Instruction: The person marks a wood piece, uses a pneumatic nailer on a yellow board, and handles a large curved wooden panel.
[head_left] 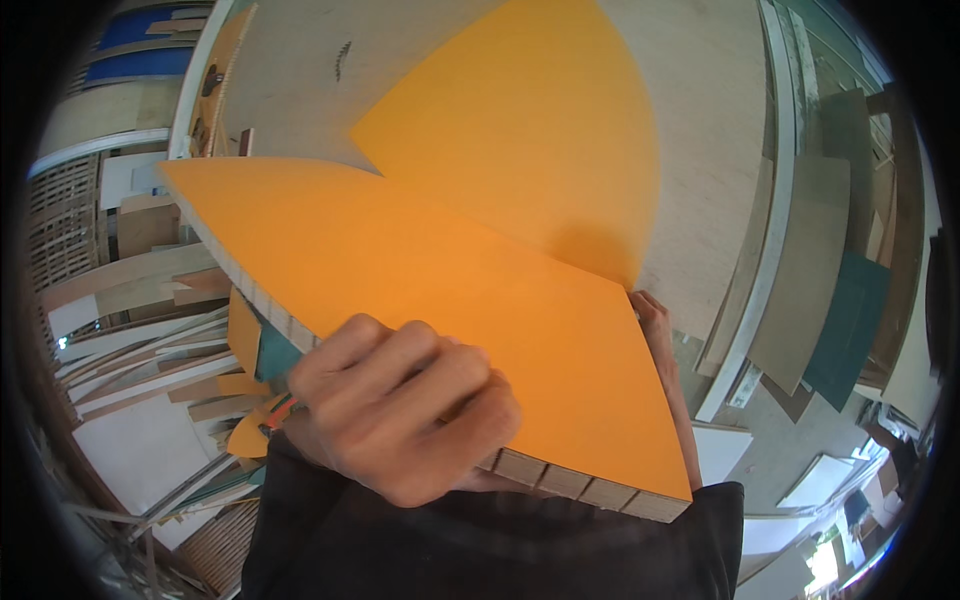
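A thick orange-faced board (480, 310) is tilted up in front of my chest. Its raw edge, pale and crossed by darker lines, faces me. My left hand (405, 410) is closed over the middle of this near edge, its knuckles up and fingertips out of sight. At the far right corner, my right hand (652, 318) has its fingers bent round the edge, with the forearm running down alongside it. Behind the raised board, a second orange panel (520, 130) lies flat on a pale work surface (290, 90), with a dark shadow near the board's corner.
To the left, offcuts and strips (150, 350) are piled up beside a slatted rack (65, 210). Grey and green sheets (845, 330) lean on the right, beyond a pale metal rail (765, 270). Orange scraps (245, 385) show near my left forearm.
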